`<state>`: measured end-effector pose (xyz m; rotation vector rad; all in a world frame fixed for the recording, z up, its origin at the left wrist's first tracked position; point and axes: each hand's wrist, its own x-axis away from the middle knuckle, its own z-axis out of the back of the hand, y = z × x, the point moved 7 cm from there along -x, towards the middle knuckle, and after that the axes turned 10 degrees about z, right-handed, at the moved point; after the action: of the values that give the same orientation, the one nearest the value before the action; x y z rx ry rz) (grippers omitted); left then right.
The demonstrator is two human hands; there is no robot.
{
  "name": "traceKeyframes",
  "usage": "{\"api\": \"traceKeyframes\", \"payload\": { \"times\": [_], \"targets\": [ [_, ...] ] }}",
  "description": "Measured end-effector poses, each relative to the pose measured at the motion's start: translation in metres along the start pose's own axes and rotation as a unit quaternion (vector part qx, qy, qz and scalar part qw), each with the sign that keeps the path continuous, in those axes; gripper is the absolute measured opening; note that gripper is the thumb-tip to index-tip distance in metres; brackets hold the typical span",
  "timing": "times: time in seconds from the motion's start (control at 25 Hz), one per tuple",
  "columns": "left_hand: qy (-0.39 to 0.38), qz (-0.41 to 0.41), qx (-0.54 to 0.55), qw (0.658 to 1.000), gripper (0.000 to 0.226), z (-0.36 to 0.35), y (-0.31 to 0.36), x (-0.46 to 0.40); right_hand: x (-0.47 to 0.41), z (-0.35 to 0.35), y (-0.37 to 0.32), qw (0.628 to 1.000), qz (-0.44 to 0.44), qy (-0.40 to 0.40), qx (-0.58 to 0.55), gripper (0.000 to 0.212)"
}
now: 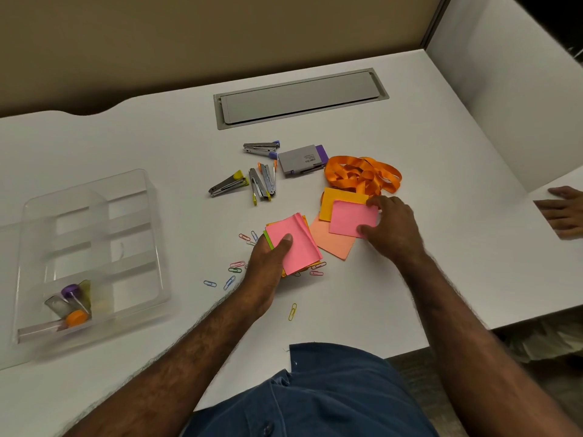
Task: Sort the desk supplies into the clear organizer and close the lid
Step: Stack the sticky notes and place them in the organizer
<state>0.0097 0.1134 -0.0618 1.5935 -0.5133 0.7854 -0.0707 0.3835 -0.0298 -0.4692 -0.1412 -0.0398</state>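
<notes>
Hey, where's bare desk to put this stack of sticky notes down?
Free: the strip between the organizer and the staplers, and the near desk past the yellow clip. Crowded: paper clips under the left hand, loose notes and lanyard by the right hand.

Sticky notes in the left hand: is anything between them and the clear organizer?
Nothing visible blocks the way. The stack of sticky notes in the left hand has bare desk toward the organizer; only flat paper clips lie there. Its lid is off.
</notes>
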Motion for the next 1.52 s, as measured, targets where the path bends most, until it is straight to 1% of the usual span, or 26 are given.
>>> {"api": "traceKeyframes", "payload": {
  "times": [0.12, 0.2, 0.24, 0.32, 0.4, 0.52, 0.6, 0.64, 0.72, 0.84, 0.92, 0.96, 1.0, 1.08, 1.12, 1.16, 1.24, 1.36, 1.44, 1.52],
  "targets": [
    [0.005, 0.0, 0.01, 1.0, 0.012, 0.003, -0.002, -0.003, 0.004, -0.001, 0.0, 0.999, -0.017, 0.009, -0.042, 0.056],
    [0.007, 0.0, 0.015, 1.0, 0.012, 0.004, -0.002, -0.005, 0.008, 0.0, 0.001, 0.994, -0.026, 0.016, -0.103, 0.039],
    [0.008, 0.001, 0.017, 1.0, 0.015, 0.005, -0.002, -0.005, 0.01, -0.001, 0.002, 0.985, -0.034, 0.021, -0.165, 0.029],
    [0.012, 0.004, 0.02, 1.0, 0.024, 0.006, -0.003, -0.006, 0.017, -0.003, 0.003, 0.946, -0.076, 0.023, -0.314, 0.015],
    [0.018, 0.009, 0.02, 1.0, 0.028, 0.006, -0.003, -0.006, 0.024, -0.004, -0.001, 0.9, -0.113, 0.018, -0.421, 0.013],
    [0.016, 0.013, 0.033, 0.999, 0.027, 0.005, -0.003, -0.005, 0.029, -0.003, -0.013, 0.847, -0.123, 0.015, -0.517, 0.019],
    [0.012, 0.005, 0.038, 0.999, 0.023, 0.003, -0.002, -0.003, 0.035, -0.007, -0.026, 0.807, -0.124, -0.003, -0.578, 0.025],
    [0.01, 0.004, 0.037, 0.999, 0.02, 0.002, -0.001, -0.002, 0.039, -0.012, -0.034, 0.793, -0.124, -0.02, -0.596, 0.027],
    [0.003, 0.006, 0.043, 0.999, 0.024, -0.001, 0.001, -0.001, 0.048, -0.024, -0.051, 0.785, -0.119, -0.055, -0.606, 0.027],
    [-0.005, -0.002, 0.053, 0.999, 0.03, -0.004, 0.004, -0.001, 0.059, -0.04, -0.072, 0.8, -0.097, -0.082, -0.587, 0.022],
    [-0.011, -0.016, 0.048, 0.999, 0.033, -0.003, 0.004, -0.002, 0.061, -0.045, -0.078, 0.829, -0.076, -0.088, -0.546, 0.019],
    [-0.008, -0.017, 0.047, 0.999, 0.037, -0.001, 0.003, -0.003, 0.058, -0.043, -0.077, 0.853, -0.066, -0.081, -0.512, 0.019],
    [-0.005, -0.014, 0.05, 0.999, 0.037, 0.002, 0.001, -0.003, 0.052, -0.038, -0.072, 0.883, -0.058, -0.061, -0.463, 0.02],
    [-0.002, -0.006, 0.065, 0.998, 0.031, 0.007, -0.003, -0.005, 0.033, -0.02, -0.057, 0.947, -0.033, 0.01, -0.32, 0.025],
    [-0.001, -0.003, 0.069, 0.998, 0.03, 0.008, -0.004, -0.005, 0.023, -0.009, -0.051, 0.967, -0.016, 0.043, -0.25, 0.029],
    [0.0, 0.0, 0.068, 0.998, 0.031, 0.009, -0.005, -0.005, 0.013, -0.001, -0.046, 0.979, 0.001, 0.066, -0.194, 0.035],
    [0.001, 0.003, 0.059, 0.998, 0.033, 0.009, -0.007, -0.006, -0.005, 0.006, -0.037, 0.989, 0.02, 0.073, -0.128, 0.047],
    [0.0, 0.003, 0.051, 0.999, 0.033, 0.009, -0.008, -0.005, -0.023, -0.002, -0.029, 0.998, 0.02, 0.022, -0.052, 0.063],
    [-0.003, -0.002, 0.049, 0.999, 0.033, 0.011, -0.006, -0.006, -0.026, -0.006, -0.026, 1.0, 0.024, 0.007, -0.014, 0.065],
    [-0.001, -0.002, 0.046, 0.999, 0.034, 0.014, -0.006, -0.007, -0.023, -0.004, -0.025, 0.999, 0.025, 0.026, -0.004, 0.059]
  ]
}}
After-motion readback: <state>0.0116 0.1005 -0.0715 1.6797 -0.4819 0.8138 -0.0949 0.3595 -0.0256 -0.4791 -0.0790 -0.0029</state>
